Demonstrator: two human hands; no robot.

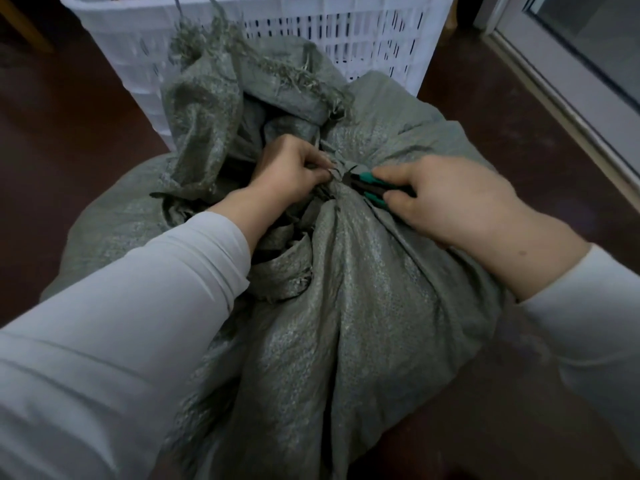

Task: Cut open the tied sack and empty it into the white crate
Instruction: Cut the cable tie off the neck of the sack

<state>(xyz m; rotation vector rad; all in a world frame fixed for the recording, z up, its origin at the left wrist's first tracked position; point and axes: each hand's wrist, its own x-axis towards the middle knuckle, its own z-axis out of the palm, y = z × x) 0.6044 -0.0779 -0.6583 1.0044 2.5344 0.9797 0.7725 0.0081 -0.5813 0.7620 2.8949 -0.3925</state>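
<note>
A full grey-green woven sack (363, 289) lies on the floor in front of me, its neck bunched into a tied knot (341, 171) at the centre. My left hand (291, 171) pinches the gathered fabric at the knot. My right hand (450, 199) grips a small cutter with green and black handles (370, 187); its tip sits against the knot from the right. The loose frayed top of the sack (242, 74) stands up behind the knot. Behind it is the white slatted crate (363, 36).
The floor (69, 140) is dark reddish-brown all round the sack. A pale door frame with a glass pane (571, 64) runs along the right. A wooden leg (24, 26) shows at the top left, next to the crate.
</note>
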